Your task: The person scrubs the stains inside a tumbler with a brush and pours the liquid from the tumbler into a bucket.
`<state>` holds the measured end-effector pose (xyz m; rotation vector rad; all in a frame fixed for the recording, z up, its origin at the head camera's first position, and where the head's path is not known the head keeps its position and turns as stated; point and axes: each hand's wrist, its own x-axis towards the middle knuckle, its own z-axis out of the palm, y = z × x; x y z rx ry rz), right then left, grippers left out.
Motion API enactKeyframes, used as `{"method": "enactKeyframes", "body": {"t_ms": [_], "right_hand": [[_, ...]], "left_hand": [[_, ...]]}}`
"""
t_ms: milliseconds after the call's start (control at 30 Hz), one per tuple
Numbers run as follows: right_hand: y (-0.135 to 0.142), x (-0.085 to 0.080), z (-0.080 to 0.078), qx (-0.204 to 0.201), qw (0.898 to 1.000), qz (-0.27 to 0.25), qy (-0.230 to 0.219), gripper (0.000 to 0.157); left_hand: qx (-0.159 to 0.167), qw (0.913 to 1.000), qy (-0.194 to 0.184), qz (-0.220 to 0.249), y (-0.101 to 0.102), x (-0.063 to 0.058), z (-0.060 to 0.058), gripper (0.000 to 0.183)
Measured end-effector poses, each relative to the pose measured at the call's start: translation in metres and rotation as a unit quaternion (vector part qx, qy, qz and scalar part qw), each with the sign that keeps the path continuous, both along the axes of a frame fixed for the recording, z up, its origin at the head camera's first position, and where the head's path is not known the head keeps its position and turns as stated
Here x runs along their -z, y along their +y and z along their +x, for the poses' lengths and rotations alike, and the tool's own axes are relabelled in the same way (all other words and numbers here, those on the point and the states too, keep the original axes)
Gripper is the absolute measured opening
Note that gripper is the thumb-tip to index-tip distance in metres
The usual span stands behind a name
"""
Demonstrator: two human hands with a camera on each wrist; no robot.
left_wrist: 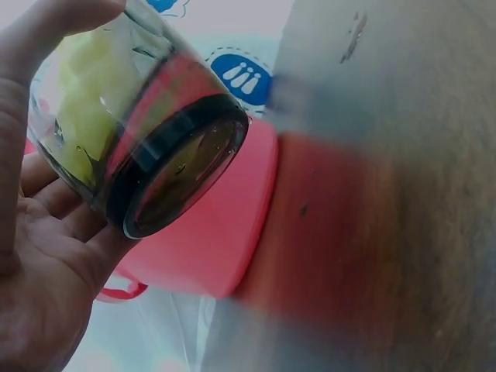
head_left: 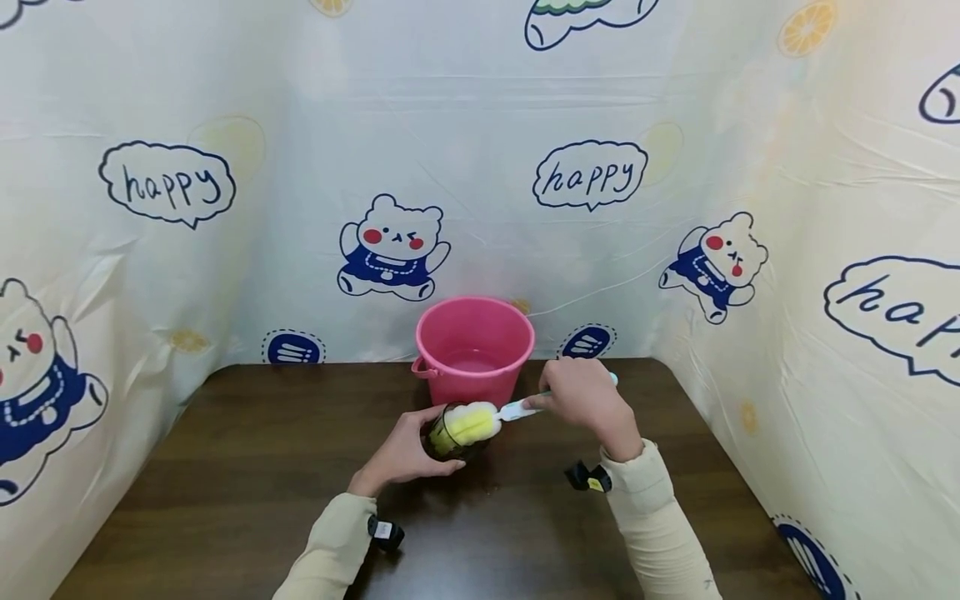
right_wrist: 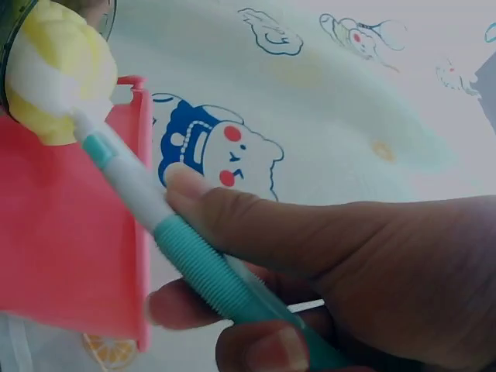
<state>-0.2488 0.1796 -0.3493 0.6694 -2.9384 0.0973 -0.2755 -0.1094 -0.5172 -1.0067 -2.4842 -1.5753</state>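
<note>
My left hand (head_left: 408, 450) grips a dark, see-through glass (left_wrist: 147, 132), its thumb and fingers round the sides. The glass is tilted, its thick base showing in the left wrist view. A sponge brush with a yellow and white head (head_left: 471, 423) sits partly inside the glass, part of the head standing out of the mouth. In my right hand (head_left: 585, 396) is the brush's white and teal handle (right_wrist: 194, 252), held between thumb and curled fingers. Both hands are above the table, just in front of the pink bucket (head_left: 475, 385).
The pink bucket stands at the table's back edge, with a loop on its left side. Dark brown wood makes up the table (head_left: 262, 467). A printed curtain (head_left: 480, 150) hangs behind it and along both sides.
</note>
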Motion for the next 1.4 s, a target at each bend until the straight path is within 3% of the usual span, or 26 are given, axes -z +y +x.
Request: {"method": "enactKeyframes", "body": {"t_ms": [100, 267, 600, 833, 967, 1167, 1400], "right_hand": [[-0.001, -0.001, 0.001, 0.009, 1.0, -0.002, -0.025, 0.051], [-0.001, -0.002, 0.003, -0.01, 0.999, -0.003, -0.05, 0.045], [-0.002, 0.004, -0.004, -0.035, 0.997, 0.019, 0.069, 0.056], [-0.005, 0.003, 0.002, -0.042, 0.998, 0.021, 0.045, 0.045], [-0.005, -0.001, 0.009, -0.064, 0.996, 0.025, 0.058, 0.046], [-0.004, 0.0, 0.012, -0.12, 0.982, 0.033, 0.139, 0.059], [-0.001, 0.01, -0.003, -0.184, 0.952, 0.049, 0.24, 0.048]], "left_hand": [[0.001, 1.0, 0.003, 0.0, 0.0, -0.002, -0.001, 0.077], [0.018, 0.9998, -0.001, -0.01, 0.003, 0.0, 0.001, 0.074], [0.023, 0.9997, 0.004, 0.0, 0.0, 0.001, 0.001, 0.071], [0.034, 0.9993, 0.017, -0.005, -0.005, -0.005, -0.003, 0.066], [0.043, 0.9988, 0.016, -0.015, -0.004, -0.005, -0.004, 0.062], [0.034, 0.999, -0.003, -0.028, -0.005, -0.002, -0.003, 0.06], [0.017, 0.9982, -0.012, -0.055, -0.009, -0.004, -0.002, 0.065]]}}
